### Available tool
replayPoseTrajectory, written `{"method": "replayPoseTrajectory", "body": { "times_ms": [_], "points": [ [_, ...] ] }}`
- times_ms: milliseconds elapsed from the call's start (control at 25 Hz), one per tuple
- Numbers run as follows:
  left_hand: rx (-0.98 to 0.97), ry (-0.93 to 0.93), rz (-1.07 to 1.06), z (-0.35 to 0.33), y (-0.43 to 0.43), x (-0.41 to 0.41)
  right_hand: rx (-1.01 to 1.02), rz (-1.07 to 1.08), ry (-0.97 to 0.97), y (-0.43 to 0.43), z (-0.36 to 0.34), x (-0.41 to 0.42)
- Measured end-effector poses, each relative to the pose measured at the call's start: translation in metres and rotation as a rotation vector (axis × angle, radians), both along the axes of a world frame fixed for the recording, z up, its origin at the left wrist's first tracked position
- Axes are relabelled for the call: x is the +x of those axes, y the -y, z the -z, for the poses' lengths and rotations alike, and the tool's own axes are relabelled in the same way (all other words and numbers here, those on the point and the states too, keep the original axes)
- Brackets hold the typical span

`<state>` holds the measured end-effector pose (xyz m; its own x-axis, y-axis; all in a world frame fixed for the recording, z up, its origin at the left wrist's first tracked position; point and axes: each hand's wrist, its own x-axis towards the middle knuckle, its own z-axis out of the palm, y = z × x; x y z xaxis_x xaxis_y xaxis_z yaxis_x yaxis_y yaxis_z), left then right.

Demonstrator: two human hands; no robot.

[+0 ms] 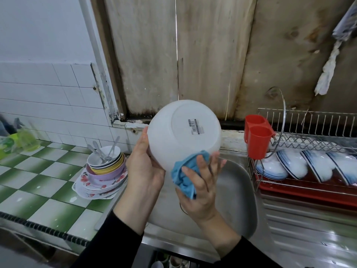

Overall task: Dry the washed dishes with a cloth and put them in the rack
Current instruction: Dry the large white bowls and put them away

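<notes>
Green-and-white tiled desk [38, 180] is seen on the left, steel sink [237, 190] in the centre, wire rack [309, 124] on the right drainer. Blue-rimmed bowls [316, 167] are stood on edge in the rack's lower tier. White bowl [173, 144] is held over the sink, base turned toward the camera. Stack of mixed dishes [104, 171], with spoons in the top bowl, is set on the desk just beside the sink. Bowl's left rim is gripped by the left hand [144, 171]. Right hand [202, 188] is kept flat, fingers straight, pressed on the bowl's lower right side through the blue cloth [185, 176]. Red cutlery holder [257, 138] is hung on the rack's left end. Barcode sticker [195, 126] is stuck on the bowl's base.
</notes>
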<state>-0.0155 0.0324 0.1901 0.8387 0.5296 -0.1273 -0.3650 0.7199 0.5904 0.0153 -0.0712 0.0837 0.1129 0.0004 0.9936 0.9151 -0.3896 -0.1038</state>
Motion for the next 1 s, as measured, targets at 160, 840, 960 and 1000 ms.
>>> {"method": "replayPoseTrajectory", "body": {
  "times_ms": [160,840,960,1000],
  "points": [
    [0.043,0.039,0.034,0.003,-0.004,0.0,0.342,-0.329,-0.241,-0.001,-0.016,-0.009],
    [0.951,0.144,-0.32,0.014,-0.028,-0.028,0.103,-0.637,-0.842,0.045,-0.084,0.005],
    [1.128,0.095,-0.301,0.016,-0.007,-0.03,-0.075,-0.554,-0.778,0.035,-0.078,-0.003],
    [1.143,0.088,-0.292,0.019,-0.003,-0.031,-0.165,-0.493,-0.67,0.032,-0.075,-0.005]
  ]
}}
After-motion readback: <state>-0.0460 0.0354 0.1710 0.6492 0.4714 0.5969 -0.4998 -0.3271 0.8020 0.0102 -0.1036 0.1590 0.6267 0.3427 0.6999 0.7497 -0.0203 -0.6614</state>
